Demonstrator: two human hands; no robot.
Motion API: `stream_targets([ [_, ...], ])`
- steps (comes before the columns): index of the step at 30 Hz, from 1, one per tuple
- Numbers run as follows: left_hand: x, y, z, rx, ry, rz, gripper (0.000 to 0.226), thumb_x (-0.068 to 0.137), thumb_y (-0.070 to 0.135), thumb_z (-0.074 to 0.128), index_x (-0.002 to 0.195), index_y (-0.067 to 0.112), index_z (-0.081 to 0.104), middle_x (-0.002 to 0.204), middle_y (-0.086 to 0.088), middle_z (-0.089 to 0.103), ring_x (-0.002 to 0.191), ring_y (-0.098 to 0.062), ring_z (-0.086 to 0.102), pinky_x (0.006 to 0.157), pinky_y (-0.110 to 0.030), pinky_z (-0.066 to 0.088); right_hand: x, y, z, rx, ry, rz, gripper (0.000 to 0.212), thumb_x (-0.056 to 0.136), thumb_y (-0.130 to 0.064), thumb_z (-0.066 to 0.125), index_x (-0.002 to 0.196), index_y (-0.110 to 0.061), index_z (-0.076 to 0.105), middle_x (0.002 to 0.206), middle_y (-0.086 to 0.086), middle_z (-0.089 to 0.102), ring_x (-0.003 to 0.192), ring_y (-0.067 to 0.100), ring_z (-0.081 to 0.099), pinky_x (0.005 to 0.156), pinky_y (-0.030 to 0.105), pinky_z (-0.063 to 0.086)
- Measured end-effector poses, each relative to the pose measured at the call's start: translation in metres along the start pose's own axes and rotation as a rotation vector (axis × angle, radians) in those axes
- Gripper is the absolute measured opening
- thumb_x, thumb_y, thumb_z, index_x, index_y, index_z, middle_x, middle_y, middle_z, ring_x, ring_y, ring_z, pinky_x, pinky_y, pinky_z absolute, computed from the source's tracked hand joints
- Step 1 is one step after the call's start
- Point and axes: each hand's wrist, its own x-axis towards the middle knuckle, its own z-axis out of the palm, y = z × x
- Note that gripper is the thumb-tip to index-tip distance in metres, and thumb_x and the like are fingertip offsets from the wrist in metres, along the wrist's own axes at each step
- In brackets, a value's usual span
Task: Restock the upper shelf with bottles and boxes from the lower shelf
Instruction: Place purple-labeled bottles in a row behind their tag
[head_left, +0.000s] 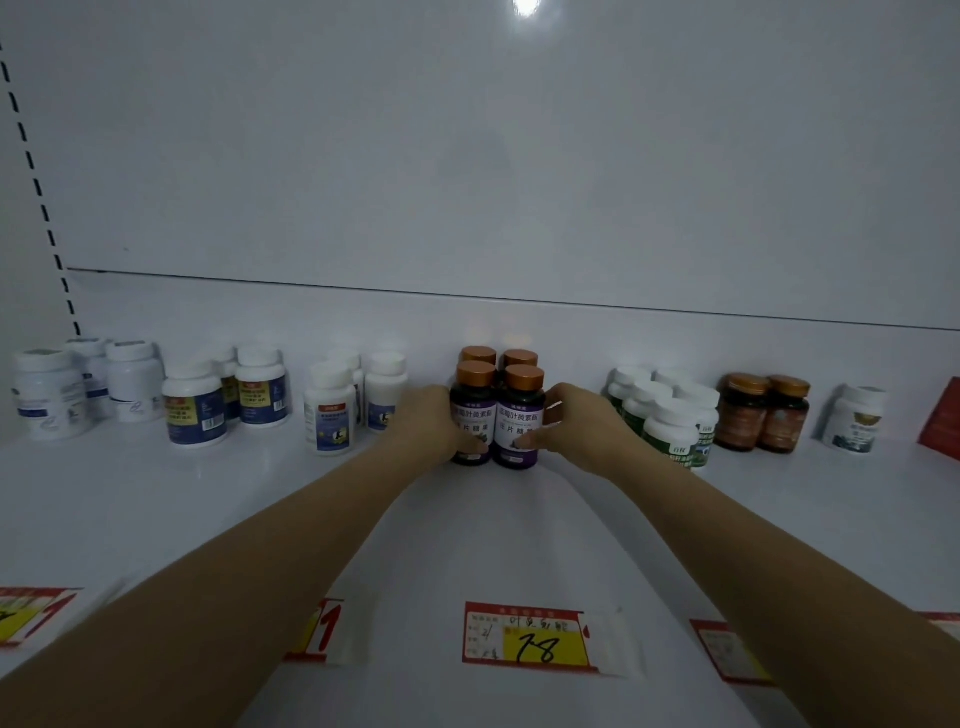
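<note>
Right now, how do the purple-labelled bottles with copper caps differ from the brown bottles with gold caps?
There are four purple-labelled bottles, in two rows, but two brown bottles, side by side. The left hand and right hand grip the front purple-labelled bottles; the brown bottles stand untouched. All are upright.

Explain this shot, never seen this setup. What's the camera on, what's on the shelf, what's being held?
No machine: a person works with bare hands. The one picture comes from a wide-angle camera on their head, looking forward and down, so both forearms reach in from below. On the white shelf stand groups of bottles: white bottles at left, four copper-capped dark bottles in the middle, green-label bottles and brown bottles at right. A price tag sits on the front edge. The left hand grips the front-left purple-label bottle, the right hand the front-right purple-label bottle; both stand upright.
</note>
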Motion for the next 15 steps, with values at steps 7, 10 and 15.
stream_targets([
  [7, 0.0068, -0.0020, 0.0061, 0.023, 0.020, 0.034, 0.049, 0.070, 0.023, 0.079, 0.112, 0.007, 0.060, 0.116, -0.011, 0.066, 0.103, -0.023, 0.063, 0.083, -0.029, 0.049, 0.0041, -0.0017, -0.0002, -0.068, 0.012, -0.036, 0.045, 0.079, -0.027, 0.073, 0.116, -0.009, 0.056, 0.118, 0.008, 0.064, 0.103, 0.020, 0.059, 0.075, 0.025, 0.040],
  [10, 0.0083, -0.0021, 0.0067, 0.027, 0.018, 0.037, 0.049, 0.069, 0.024, 0.080, 0.112, 0.008, 0.060, 0.115, -0.010, 0.066, 0.102, -0.023, 0.063, 0.084, -0.030, 0.049, 0.0057, -0.0012, -0.0007, -0.085, 0.003, -0.038, 0.042, 0.079, -0.026, 0.072, 0.115, -0.009, 0.058, 0.117, 0.008, 0.065, 0.102, 0.021, 0.059, 0.075, 0.025, 0.039],
  [15, 0.0099, -0.0024, 0.0062, 0.036, 0.004, 0.019, 0.050, 0.069, 0.023, 0.080, 0.112, 0.008, 0.060, 0.116, -0.010, 0.066, 0.103, -0.023, 0.063, 0.085, -0.030, 0.049, 0.0070, -0.0027, 0.0001, -0.088, -0.013, -0.034, 0.042, 0.080, -0.025, 0.072, 0.116, -0.009, 0.058, 0.119, 0.009, 0.065, 0.105, 0.022, 0.060, 0.078, 0.025, 0.041],
])
